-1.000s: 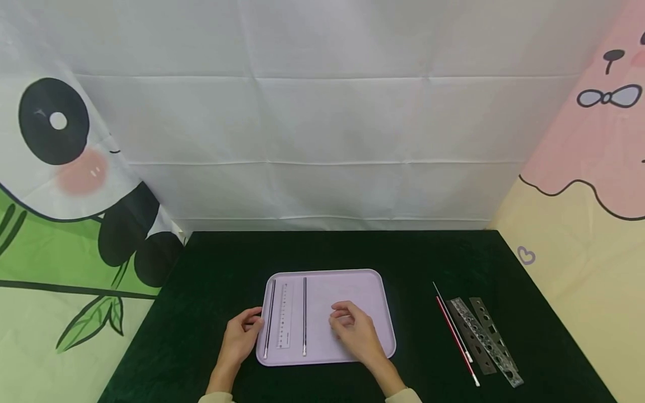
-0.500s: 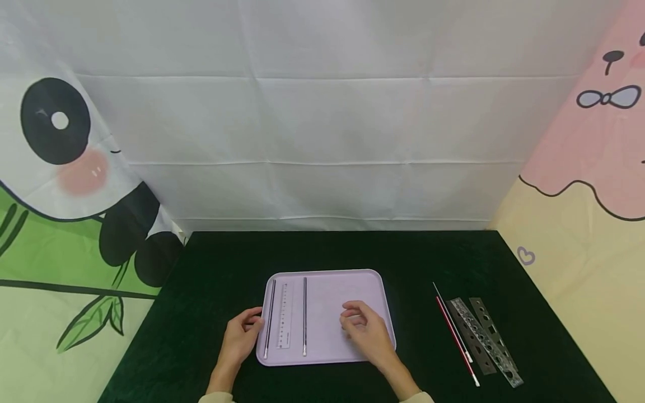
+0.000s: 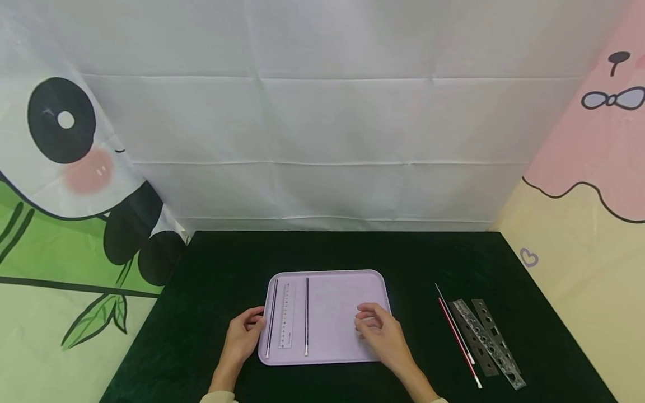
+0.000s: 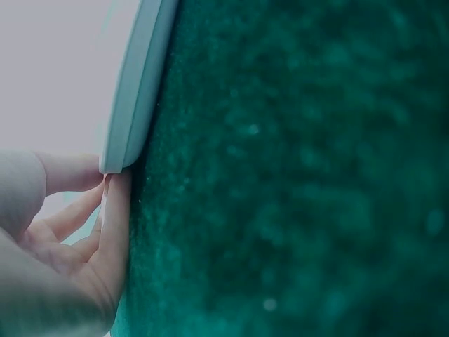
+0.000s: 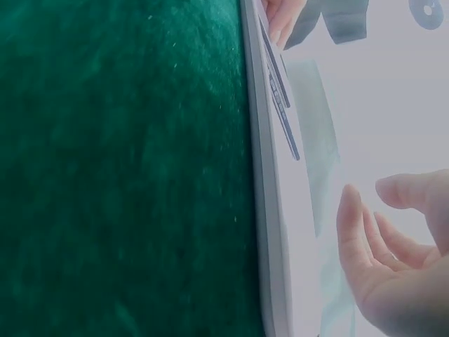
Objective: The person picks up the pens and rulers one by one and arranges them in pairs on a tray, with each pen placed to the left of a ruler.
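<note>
A lilac tray (image 3: 335,296) lies on the dark green table. My left hand (image 3: 241,337) holds its left rim, thumb and fingertips meeting at the edge in the left wrist view. In the tray, a slim dark pencil (image 3: 272,319) lies along the left side. To its right come a clear ruler (image 3: 286,316) and a second dark pencil (image 3: 307,316), roughly parallel. My right hand (image 3: 387,340) hovers above the tray's right front part, fingers loosely bent. Nothing sits between that thumb and the fingers (image 5: 351,217) in the right wrist view.
Right of the tray lie a red pencil (image 3: 459,342), a pale pencil beside it, and several hole-punched strips, including a shiny clear strip (image 3: 489,344) over a dark one. The table (image 3: 227,252) ends at a white cloth backdrop (image 3: 332,123), with cartoon-printed cloths at both sides.
My right hand has moved rightward over the tray, away from the second pencil. My left hand stays at the left rim. The whole head view has shifted slightly.
</note>
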`<state>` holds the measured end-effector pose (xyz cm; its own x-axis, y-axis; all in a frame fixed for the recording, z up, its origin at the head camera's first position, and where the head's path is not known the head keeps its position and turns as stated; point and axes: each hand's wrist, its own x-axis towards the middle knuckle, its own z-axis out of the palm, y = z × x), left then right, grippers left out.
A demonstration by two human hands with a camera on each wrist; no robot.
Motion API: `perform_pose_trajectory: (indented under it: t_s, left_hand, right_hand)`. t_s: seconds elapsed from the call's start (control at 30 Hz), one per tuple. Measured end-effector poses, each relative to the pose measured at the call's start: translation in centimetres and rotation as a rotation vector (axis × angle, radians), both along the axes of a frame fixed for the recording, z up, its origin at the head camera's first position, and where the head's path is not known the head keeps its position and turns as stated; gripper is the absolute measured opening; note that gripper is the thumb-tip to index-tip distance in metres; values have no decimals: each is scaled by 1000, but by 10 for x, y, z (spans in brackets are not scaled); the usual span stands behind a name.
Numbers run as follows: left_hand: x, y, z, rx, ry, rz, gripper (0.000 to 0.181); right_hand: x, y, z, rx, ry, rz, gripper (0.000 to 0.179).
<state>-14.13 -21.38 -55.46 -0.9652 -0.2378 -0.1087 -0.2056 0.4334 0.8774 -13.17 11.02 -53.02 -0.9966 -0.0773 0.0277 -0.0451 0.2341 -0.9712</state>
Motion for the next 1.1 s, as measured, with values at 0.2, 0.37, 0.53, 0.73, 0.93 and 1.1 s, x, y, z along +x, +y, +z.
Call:
perform_pose_trajectory:
  t_s: [0.2,0.37,0.53,0.73,0.93,1.1]
  left_hand:
    - [1,0,1,-3,-18,-3,33]
    - [0,1,1,-5,-3,-1,32]
    - [-1,0,2,-4,3,1,32]
    - [-1,-1,1,4,-4,-7,32]
    - [0,-2,1,9,-12,-4,32]
    - [0,-1,1,10,-5,-6,33]
  right_hand:
    - [4,12,2,19,-9,-22,31]
    - [7,22,3,29,-13,-53,30]
    - [9,30,3,44,0,-66,29]
    - [11,42,3,68,6,-72,28]
    - [12,53,4,116,1,-89,30]
    - [15,61,4,140,-2,-113,30]
